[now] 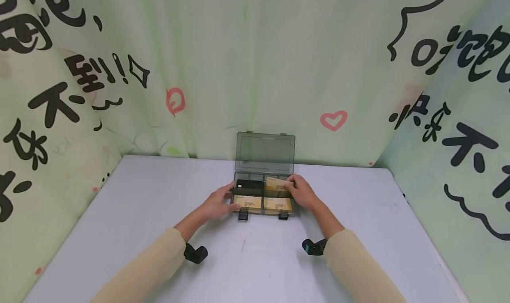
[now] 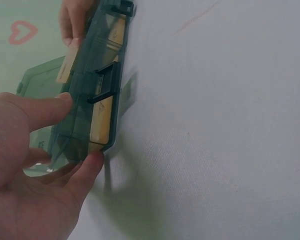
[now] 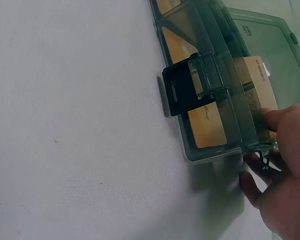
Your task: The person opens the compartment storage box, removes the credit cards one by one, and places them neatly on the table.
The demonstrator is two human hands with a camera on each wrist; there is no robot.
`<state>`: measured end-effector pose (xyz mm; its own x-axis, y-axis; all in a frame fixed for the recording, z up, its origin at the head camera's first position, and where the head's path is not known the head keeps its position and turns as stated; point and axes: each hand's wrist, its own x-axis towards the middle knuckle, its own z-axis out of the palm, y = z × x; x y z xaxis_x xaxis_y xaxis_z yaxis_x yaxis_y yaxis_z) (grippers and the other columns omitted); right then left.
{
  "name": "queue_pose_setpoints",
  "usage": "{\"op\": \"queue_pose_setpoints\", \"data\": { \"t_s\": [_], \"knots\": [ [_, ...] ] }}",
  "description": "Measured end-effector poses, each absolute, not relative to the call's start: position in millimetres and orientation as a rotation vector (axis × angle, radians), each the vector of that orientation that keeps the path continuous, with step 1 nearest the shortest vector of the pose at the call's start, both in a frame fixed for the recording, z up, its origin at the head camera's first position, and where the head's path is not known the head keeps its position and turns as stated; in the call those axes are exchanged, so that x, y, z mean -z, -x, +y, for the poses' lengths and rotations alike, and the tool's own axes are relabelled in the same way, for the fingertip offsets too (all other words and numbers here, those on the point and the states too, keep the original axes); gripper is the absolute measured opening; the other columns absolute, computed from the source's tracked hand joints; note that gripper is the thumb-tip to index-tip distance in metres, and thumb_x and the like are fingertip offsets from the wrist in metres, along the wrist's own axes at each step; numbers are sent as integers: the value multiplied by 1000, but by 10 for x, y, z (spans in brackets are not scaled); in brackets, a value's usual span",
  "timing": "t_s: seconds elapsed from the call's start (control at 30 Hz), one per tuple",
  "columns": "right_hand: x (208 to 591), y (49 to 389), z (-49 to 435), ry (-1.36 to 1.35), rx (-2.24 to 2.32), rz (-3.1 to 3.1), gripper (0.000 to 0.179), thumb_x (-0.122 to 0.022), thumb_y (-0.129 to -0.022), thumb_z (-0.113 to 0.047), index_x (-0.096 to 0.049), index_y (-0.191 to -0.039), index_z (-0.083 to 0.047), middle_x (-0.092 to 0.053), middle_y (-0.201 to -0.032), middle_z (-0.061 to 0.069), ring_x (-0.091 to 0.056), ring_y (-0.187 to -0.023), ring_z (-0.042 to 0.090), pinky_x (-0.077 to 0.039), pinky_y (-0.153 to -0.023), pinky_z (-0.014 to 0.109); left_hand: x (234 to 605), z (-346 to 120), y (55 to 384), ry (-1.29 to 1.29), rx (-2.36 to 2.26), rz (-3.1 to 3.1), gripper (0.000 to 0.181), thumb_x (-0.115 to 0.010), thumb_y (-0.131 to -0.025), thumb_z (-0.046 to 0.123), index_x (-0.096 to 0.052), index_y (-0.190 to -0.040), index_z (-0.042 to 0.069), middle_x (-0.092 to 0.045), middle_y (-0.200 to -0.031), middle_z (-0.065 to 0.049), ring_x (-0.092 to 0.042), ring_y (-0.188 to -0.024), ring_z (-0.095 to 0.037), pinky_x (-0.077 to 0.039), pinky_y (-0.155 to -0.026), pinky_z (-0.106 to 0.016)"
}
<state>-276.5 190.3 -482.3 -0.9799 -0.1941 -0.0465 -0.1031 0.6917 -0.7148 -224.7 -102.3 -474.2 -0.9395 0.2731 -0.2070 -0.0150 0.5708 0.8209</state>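
Observation:
A translucent dark plastic compartment case (image 1: 262, 214) lies on the table with its lid (image 1: 264, 150) raised at the back. My left hand (image 1: 217, 204) grips the case's left side; in the left wrist view the thumb is above the rim and fingertips touch the lower side. In the back right compartment, my right hand (image 1: 303, 192) pinches a gold printed card (image 3: 260, 82), which stands above the rim in the right wrist view. Gold cards lie in the front left (image 1: 247, 202) and front right (image 1: 277, 204) compartments. A black flat item (image 1: 249, 184) fills the back left one.
Two dark latches, left (image 1: 243, 214) and right (image 1: 283, 215), hang at the case's front edge. The white-covered table (image 1: 159, 183) meets a printed curtain (image 1: 255, 72) behind the case. Dark wrist devices, left (image 1: 195, 253) and right (image 1: 314, 247), sit beside the sleeves.

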Motion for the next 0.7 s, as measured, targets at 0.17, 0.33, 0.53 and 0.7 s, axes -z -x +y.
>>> {"op": "queue_pose_setpoints", "data": {
  "t_s": [0.17,0.33,0.53,0.7],
  "knots": [
    [4790,2751,1903,223,1190,2760,18,-46,-103,-18,-49,-105,-1,-50,-118,19,-47,-108,31,-41,-93,48,4743,-1020,2244,-203,-1309,2493,79,-68,-91,22,-22,-155,13,-29,-158,-13,-40,-140,-33,-30,-116,-51],
    [4798,2754,1910,249,1232,2754,15,-47,-102,-15,-47,-102,1,-39,-139,27,-38,-130,40,-35,-108,55,4748,-1020,2242,-206,-1308,2494,79,-68,-91,21,-22,-155,13,-29,-158,-14,-40,-139,-34,-31,-115,-51],
    [4765,2747,1908,188,1277,2775,17,-47,-102,-17,-48,-103,0,-24,-155,26,-34,-138,44,-27,-115,57,4749,-1023,2244,-203,-1311,2492,79,-68,-91,21,-22,-155,13,-29,-158,-14,-40,-139,-34,-30,-116,-52],
    [4739,2746,1907,167,1345,2797,20,-46,-103,-17,-49,-107,2,-30,-152,25,-43,-129,43,-32,-112,57,4747,-1027,2245,-213,-1309,2493,80,-68,-90,21,-22,-155,12,-29,-158,-15,-41,-139,-34,-31,-115,-52]
  ]
}}
